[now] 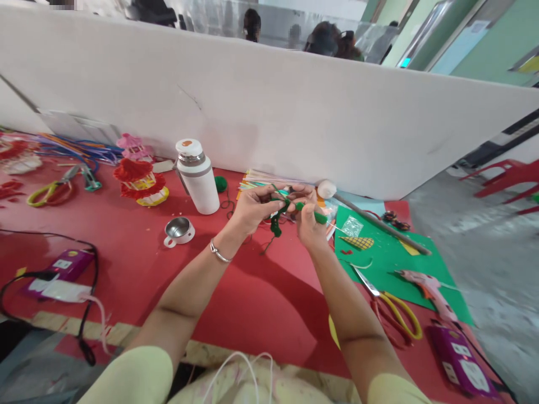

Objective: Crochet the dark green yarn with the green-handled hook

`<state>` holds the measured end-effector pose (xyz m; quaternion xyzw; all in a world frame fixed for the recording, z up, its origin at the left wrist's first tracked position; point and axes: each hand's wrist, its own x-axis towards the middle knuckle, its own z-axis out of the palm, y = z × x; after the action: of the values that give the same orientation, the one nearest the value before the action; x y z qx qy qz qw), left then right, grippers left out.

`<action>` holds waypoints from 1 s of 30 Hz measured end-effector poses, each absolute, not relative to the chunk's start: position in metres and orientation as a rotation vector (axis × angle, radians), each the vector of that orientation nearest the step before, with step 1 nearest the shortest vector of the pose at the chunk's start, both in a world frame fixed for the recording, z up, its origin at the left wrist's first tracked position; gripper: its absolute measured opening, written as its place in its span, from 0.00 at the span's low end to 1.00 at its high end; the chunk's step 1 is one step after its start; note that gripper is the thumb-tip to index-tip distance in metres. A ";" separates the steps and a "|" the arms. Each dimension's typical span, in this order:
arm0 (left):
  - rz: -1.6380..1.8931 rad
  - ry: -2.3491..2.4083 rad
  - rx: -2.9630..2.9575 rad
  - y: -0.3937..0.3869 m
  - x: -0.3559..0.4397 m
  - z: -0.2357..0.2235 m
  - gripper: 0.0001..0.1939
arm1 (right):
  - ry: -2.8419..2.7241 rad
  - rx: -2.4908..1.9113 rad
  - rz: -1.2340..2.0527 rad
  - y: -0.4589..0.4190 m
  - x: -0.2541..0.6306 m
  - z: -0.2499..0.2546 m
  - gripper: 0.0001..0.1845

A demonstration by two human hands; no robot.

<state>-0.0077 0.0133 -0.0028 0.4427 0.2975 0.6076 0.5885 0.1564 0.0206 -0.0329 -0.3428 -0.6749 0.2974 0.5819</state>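
Observation:
My left hand (255, 209) is closed on a small piece of dark green crochet work (275, 223), which dangles below the fingers with a loose yarn tail. Between the fingers of my right hand (310, 224) sits a crochet hook with a green handle (320, 217); its tip meets the crochet where both hands come together, and the fingers partly hide it. A green yarn ball (220, 183) lies behind, beside the white thermos, with a strand trailing from it across the red table.
A white thermos (197, 178) and a metal-lined cup (178, 230) stand left. To the right are scissors (389, 306), a pink glue gun (433, 292), a green sheet (446, 280) and a purple power strip (461, 359). A white partition (295, 112) rises behind.

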 end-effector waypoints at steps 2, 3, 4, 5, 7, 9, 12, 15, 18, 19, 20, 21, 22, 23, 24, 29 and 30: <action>1.517 0.777 1.152 0.012 -0.004 -0.006 0.16 | -1.640 -0.774 0.586 0.018 0.159 -0.026 0.33; 1.574 0.832 1.214 0.010 -0.001 -0.007 0.13 | -1.645 -0.765 0.528 0.016 0.160 -0.024 0.31; 1.622 0.885 1.263 0.009 0.002 -0.009 0.10 | -1.643 -0.772 0.467 0.014 0.159 -0.023 0.30; 1.661 0.920 1.284 0.006 0.006 -0.010 0.07 | -1.626 -0.786 0.406 0.012 0.157 -0.023 0.29; 1.707 0.900 1.231 0.002 0.014 -0.011 0.04 | -1.569 -0.811 0.298 0.007 0.151 -0.026 0.27; 1.718 0.812 1.088 -0.002 0.022 -0.011 0.05 | -1.521 -0.818 0.242 0.003 0.145 -0.030 0.27; 1.624 0.701 0.844 -0.005 0.025 -0.006 0.16 | -1.469 -0.781 0.269 0.000 0.141 -0.032 0.32; 1.452 0.617 0.708 -0.002 0.017 0.000 0.24 | -1.511 -0.763 0.368 0.003 0.148 -0.028 0.36; 1.355 0.582 0.730 0.004 0.003 0.003 0.24 | -1.622 -0.710 0.418 0.010 0.162 -0.022 0.37; 1.335 0.586 0.756 0.006 -0.002 0.003 0.24 | -1.652 -0.673 0.413 0.013 0.167 -0.021 0.37; 1.307 0.593 0.782 0.007 -0.006 0.004 0.23 | -1.676 -0.638 0.404 0.016 0.171 -0.020 0.36; 1.284 0.603 0.800 0.008 -0.010 0.005 0.23 | -1.696 -0.606 0.390 0.019 0.174 -0.020 0.35; 1.261 0.614 0.814 0.009 -0.013 0.006 0.23 | -1.712 -0.579 0.375 0.022 0.177 -0.021 0.34; 1.237 0.623 0.825 0.010 -0.015 0.007 0.23 | -1.729 -0.559 0.358 0.024 0.179 -0.021 0.33; 1.215 0.630 0.834 0.010 -0.017 0.008 0.23 | -1.744 -0.544 0.339 0.027 0.181 -0.022 0.33; 1.114 0.640 0.899 0.012 -0.027 0.011 0.21 | -1.788 -0.517 0.321 0.030 0.185 -0.025 0.31; 1.100 0.639 0.916 0.013 -0.029 0.011 0.21 | -1.795 -0.516 0.331 0.030 0.186 -0.025 0.31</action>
<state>-0.0292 0.0129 0.0109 0.4127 0.2878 0.4954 0.7081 0.1857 0.0298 -0.0252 -0.2210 -0.7688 0.1419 0.5831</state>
